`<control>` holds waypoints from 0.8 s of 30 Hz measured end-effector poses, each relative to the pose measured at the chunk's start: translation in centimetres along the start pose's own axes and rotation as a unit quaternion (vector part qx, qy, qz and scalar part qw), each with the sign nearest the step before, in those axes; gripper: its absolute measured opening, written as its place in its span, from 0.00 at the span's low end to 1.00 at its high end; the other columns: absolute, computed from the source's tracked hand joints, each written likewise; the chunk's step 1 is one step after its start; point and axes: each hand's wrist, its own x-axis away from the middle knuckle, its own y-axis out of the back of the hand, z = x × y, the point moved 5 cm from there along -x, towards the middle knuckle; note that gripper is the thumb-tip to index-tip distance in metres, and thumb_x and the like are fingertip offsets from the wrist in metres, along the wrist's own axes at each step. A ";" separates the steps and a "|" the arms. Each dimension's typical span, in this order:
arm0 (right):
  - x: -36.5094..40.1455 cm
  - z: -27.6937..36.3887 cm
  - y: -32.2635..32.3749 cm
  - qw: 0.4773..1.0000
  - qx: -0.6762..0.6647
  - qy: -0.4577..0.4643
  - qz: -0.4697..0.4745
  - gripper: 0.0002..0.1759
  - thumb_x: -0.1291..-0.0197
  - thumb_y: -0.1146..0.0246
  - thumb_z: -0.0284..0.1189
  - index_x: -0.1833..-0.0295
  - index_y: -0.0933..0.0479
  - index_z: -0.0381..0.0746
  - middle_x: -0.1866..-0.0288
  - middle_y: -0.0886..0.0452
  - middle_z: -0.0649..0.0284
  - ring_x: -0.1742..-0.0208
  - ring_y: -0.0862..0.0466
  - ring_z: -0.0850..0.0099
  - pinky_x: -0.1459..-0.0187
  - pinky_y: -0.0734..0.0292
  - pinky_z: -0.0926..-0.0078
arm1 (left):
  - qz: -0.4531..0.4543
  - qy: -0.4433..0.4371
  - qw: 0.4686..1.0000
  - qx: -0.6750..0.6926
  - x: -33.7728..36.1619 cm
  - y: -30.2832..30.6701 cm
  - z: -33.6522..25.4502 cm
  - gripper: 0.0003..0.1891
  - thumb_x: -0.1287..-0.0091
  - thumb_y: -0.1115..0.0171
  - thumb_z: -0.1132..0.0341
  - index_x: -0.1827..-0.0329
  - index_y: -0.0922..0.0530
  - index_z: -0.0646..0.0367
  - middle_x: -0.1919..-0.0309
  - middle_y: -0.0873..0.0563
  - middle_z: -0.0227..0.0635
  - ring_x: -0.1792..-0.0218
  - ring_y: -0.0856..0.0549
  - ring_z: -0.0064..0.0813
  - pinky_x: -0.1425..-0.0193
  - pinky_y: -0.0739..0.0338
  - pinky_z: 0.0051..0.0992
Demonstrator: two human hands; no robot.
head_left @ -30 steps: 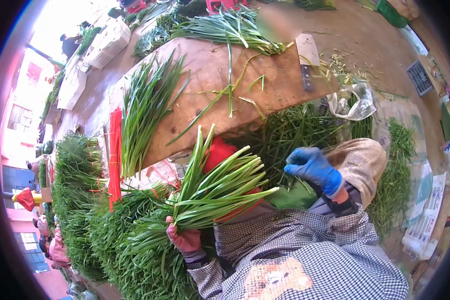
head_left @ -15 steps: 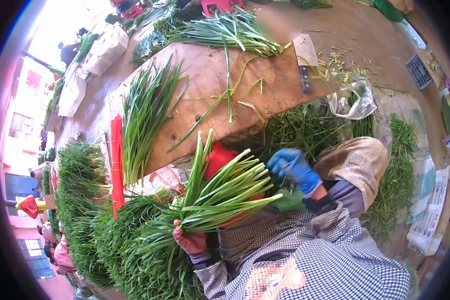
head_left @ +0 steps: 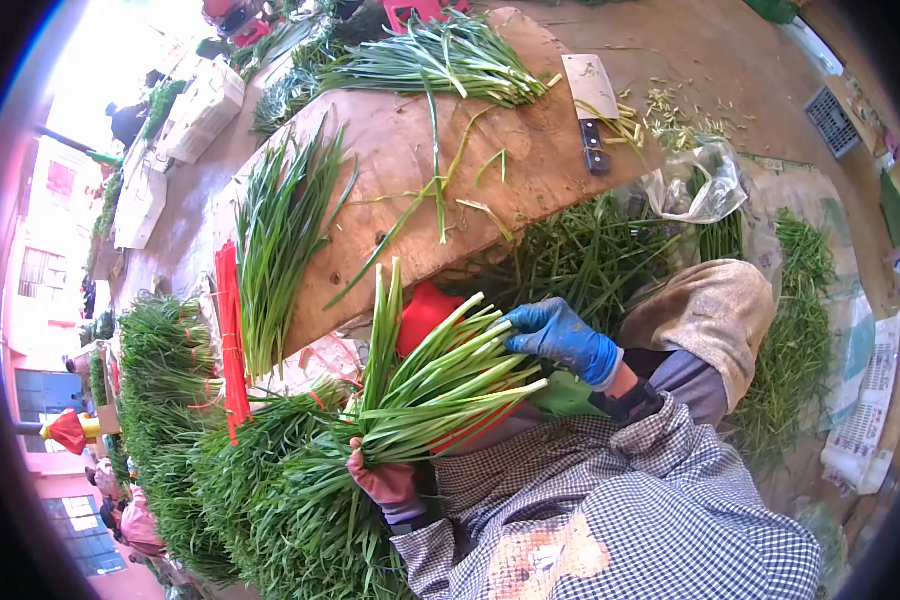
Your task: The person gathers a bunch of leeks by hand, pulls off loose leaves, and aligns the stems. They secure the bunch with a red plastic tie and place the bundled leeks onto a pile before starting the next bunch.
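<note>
My left hand (head_left: 385, 482), in a pink glove, grips a thick bunch of green chives (head_left: 425, 385) around its middle, leaf tips fanning to the lower left. My right hand (head_left: 560, 340), in a blue glove, rests its fingers on the pale stem ends of that same bunch. Behind the stems shows something red (head_left: 422, 312). My checked sleeves fill the lower right.
A wooden board (head_left: 530, 180) ahead carries loose chives (head_left: 285, 225), another pile (head_left: 440, 60) and a cleaver (head_left: 590, 105). Red ties (head_left: 232, 330) hang at its left edge. Tied bundles (head_left: 170, 380) lie left; loose chives (head_left: 580, 260) and a plastic bag (head_left: 700, 190) right.
My right hand moved left from open air to the stem ends of the bunch. The left hand kept its grip, shifting slightly.
</note>
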 end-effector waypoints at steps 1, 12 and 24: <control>0.1 0.4 -0.2 1.000 -0.001 0.000 0.000 0.14 0.42 0.34 0.18 0.49 0.17 0.35 0.60 0.12 0.66 0.60 0.17 0.82 0.53 0.20 0.80 | 0.000 0.000 1.000 -0.001 0.0 0.0 0.1 0.15 0.34 0.43 0.64 0.45 0.17 0.53 0.46 0.14 0.32 0.42 0.19 0.32 0.31 0.31 0.43; -0.9 0.9 -1.7 0.995 -0.072 -0.001 -0.072 0.08 0.44 0.31 0.20 0.57 0.16 0.34 0.63 0.13 0.64 0.61 0.16 0.79 0.54 0.20 0.79 | -0.019 -0.009 0.998 0.063 -0.1 0.9 0.3 0.14 0.35 0.39 0.64 0.46 0.17 0.51 0.47 0.14 0.33 0.44 0.17 0.33 0.35 0.26 0.47; 5.4 8.1 12.0 0.968 0.057 0.096 -0.225 0.04 0.42 0.36 0.16 0.64 0.18 0.34 0.54 0.13 0.53 0.60 0.14 0.74 0.54 0.17 0.74 | 0.001 0.011 1.000 0.024 0.1 -0.6 1.1 0.15 0.34 0.41 0.63 0.46 0.17 0.49 0.43 0.16 0.32 0.39 0.20 0.35 0.31 0.32 0.50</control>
